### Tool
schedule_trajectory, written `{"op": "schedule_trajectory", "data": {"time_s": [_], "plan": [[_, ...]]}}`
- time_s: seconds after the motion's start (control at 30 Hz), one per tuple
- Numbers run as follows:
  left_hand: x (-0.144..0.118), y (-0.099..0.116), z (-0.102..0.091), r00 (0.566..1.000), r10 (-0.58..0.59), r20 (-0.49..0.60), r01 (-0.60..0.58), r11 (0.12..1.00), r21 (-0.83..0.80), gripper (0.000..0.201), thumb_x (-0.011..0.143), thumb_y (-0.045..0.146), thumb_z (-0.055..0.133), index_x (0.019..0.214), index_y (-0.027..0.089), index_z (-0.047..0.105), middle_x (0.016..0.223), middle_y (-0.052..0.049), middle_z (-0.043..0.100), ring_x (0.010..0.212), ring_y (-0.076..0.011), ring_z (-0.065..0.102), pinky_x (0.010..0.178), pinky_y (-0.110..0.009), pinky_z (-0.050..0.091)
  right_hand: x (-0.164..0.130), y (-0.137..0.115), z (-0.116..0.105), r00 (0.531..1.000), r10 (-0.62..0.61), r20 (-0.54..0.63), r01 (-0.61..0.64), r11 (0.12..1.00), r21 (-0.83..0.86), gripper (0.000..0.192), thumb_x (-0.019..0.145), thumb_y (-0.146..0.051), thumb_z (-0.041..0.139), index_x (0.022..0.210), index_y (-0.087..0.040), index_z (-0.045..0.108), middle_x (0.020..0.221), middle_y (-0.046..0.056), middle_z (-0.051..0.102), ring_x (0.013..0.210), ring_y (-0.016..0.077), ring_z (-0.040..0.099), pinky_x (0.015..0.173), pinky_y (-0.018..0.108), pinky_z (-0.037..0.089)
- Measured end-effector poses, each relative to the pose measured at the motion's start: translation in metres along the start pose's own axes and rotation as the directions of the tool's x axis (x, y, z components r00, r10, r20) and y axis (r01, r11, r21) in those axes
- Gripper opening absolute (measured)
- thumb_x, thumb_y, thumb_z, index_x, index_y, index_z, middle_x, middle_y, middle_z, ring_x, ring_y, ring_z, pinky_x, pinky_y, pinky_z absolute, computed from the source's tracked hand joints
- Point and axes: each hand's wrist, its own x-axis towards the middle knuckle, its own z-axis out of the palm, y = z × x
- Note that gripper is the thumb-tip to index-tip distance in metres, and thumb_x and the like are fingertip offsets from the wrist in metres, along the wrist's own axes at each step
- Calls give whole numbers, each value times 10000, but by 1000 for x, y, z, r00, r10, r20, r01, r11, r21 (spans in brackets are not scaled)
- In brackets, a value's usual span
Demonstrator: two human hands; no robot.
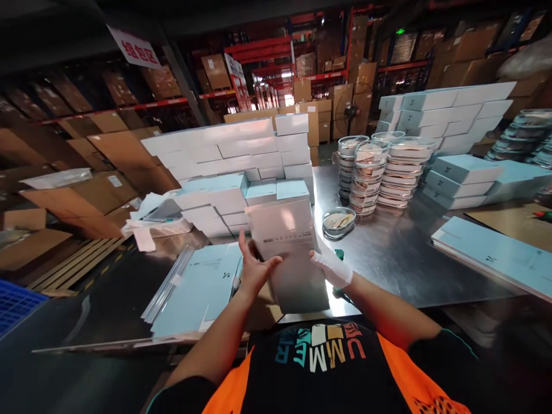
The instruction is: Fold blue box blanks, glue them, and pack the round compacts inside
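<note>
A flat white box (290,253) with a line of small print stands nearly upright in front of me, its face in shadow toward the bottom. My left hand (255,267) is at its left edge, fingers spread up along the side and thumb across the front. At the right edge is my right hand (331,267), wearing a white covering; its thumb shows in front and its other fingers are mostly hidden. The box is held between both hands. Left of it lie pale blue flat cartons (198,287). A clear oval container (338,222) sits to the right.
White boxes (224,144) form a wall behind the work spot, with more stacked boxes (457,109) at back right. Stacks of clear containers (371,172) stand on the metal table (397,253). Flat blue cartons (495,247) lie right; a blue crate (17,302) is far left.
</note>
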Motion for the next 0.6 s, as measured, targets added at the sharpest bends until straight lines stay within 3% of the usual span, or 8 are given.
{"op": "schedule_trajectory", "data": {"time_s": [0.07,0.13,0.2,0.27,0.37,0.43,0.5,0.6], "plan": [[3,-3,3,996,19,-91,-22,1000,-22,1378,669,775,948,1762,339,233,1521,-201,656,1425,-417,683,1134,-563,609,3,-8,-5,1000,-20,-16,21,999,28,1051,775,-1044,663,1492,-276,700,1356,150,783,1438,381,674,1213,531,574],[0,-6,3,987,127,-98,-125,992,30,1098,707,770,925,1613,327,492,1465,-187,683,1362,-412,702,1101,-572,615,10,-12,-5,999,-36,-37,37,998,48,1045,744,-1027,721,1454,-259,713,1353,137,779,1422,374,670,1215,515,562],[-8,-7,3,969,228,-97,-221,972,82,770,815,792,830,1387,306,661,1347,-170,727,1295,-398,724,1086,-575,615,17,-10,0,994,-24,-104,26,999,22,902,810,-964,715,1347,-240,749,1291,130,791,1333,360,705,1171,504,577],[-17,-9,5,950,285,-129,-274,957,96,721,878,832,739,1364,305,665,1353,-172,719,1304,-388,722,1083,-559,617,23,-5,8,967,-13,-254,5,999,-32,703,889,-813,715,1280,-229,744,1231,118,791,1221,334,732,1121,494,594],[-30,-15,7,937,289,-196,-279,957,76,1015,818,925,716,1608,335,476,1546,-201,619,1368,-384,703,1052,-528,639,27,-2,19,913,-72,-402,23,992,-125,613,890,-545,726,1420,-249,644,1303,101,759,1175,294,726,1131,473,589],[-35,-20,6,960,239,-149,-231,971,66,1056,784,905,769,1620,337,465,1515,-192,646,1307,-373,733,1015,-515,655,25,-5,21,922,-92,-375,57,993,-105,710,875,-470,729,1533,-270,550,1399,109,724,1216,289,715,1169,474,575],[-35,-22,2,982,160,-100,-154,986,61,932,781,837,830,1509,312,577,1332,-155,740,1172,-357,771,973,-509,665,22,-11,19,944,-86,-318,85,996,-14,790,878,-515,768,1582,-284,492,1508,135,673,1315,304,690,1208,495,555],[-27,-15,-3,994,88,-64,-85,995,59,823,731,766,923,1346,279,674,1200,-121,780,1109,-358,776,981,-522,667,15,-22,13,963,-95,-253,117,990,73,800,859,-675,820,1509,-277,577,1588,150,628,1504,334,592,1274,506,497]]}}
